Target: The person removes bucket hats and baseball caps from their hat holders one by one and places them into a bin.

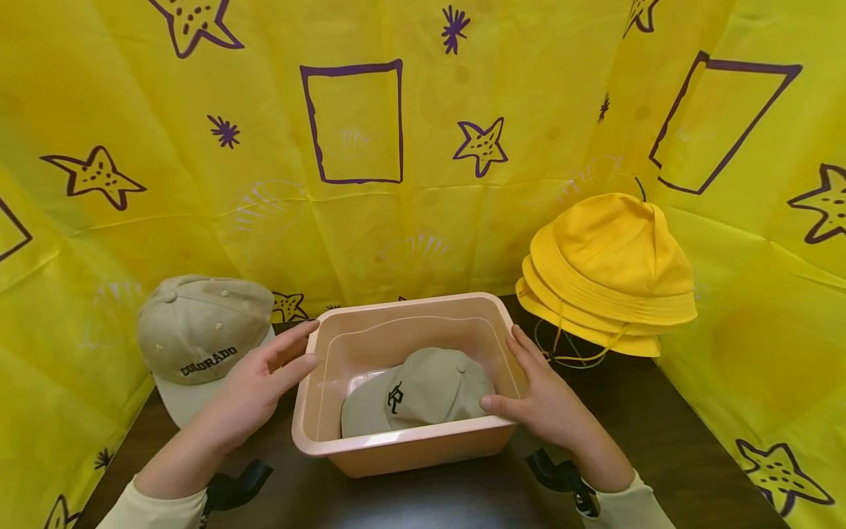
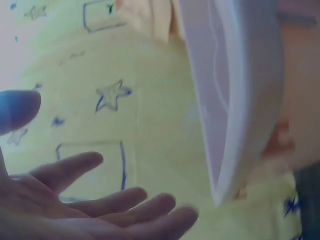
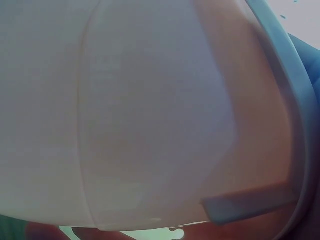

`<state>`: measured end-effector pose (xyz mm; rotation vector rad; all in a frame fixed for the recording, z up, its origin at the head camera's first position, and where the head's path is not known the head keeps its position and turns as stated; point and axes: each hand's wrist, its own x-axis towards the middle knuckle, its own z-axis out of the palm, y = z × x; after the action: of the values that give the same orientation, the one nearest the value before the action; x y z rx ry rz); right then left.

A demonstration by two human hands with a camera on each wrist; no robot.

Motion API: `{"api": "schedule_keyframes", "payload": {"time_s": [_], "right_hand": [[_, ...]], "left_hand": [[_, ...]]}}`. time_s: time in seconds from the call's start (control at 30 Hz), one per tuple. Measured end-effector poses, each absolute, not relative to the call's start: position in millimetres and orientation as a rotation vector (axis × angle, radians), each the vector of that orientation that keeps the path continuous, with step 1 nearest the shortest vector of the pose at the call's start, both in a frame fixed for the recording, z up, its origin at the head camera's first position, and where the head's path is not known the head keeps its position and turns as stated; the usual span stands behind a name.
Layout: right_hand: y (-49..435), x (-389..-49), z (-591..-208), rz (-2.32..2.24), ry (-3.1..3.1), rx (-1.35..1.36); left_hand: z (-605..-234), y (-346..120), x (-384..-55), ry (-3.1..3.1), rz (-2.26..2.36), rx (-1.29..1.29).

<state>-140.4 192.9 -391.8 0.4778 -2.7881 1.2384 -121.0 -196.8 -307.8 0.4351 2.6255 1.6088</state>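
A peachy-pink plastic bin (image 1: 423, 453), shaped like a box with rounded corners, sat on the dark brown wooden desk (image 1: 667, 433), right between the person's two hands. Inside it lay a gray-green cloth cap (image 1: 439, 389) with a black squiggly mark on its front. Its brim pointed to the left side of the bin.

The left hand (image 1: 254, 389) was by the left rim, with its fingers and thumb spread apart. The left wrist view showed the palm and a gap between the fingers and the bin. The right hand (image 1: 545, 400) was at the right rim, with its thumb over the inside of the near corner and its fingers along the right edge. I cannot tell if it was pinching the rim, because the right wrist view was blurry and mostly full of the bin.

To the left, just past the left hand, was a tan cloth cap (image 1: 198, 323) with a paler brim and the word COLORADO in black. To the right, behind the right hand, stood a pile of bright yellow cloth hats (image 1: 604, 272) with round brims and thin strings hanging down. Behind everything hung a yellow cloth (image 1: 264, 44) with purple stars and boxes drawn on it.
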Motion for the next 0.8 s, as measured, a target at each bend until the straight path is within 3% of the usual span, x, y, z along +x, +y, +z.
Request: {"api": "schedule_keyframes", "payload": {"time_s": [0.43,0.8], "right_hand": [[194.4,-141.7,-393.4,1.243,-2.782,0.485],[194.1,-141.1,-392.8,1.280,-2.773,0.483]], "left_hand": [[-323.7,-252.7,-98.8,3.342,1.163,0.147],[-352.9,-298.0,-82.3,3.408,1.322,-0.283]]}}
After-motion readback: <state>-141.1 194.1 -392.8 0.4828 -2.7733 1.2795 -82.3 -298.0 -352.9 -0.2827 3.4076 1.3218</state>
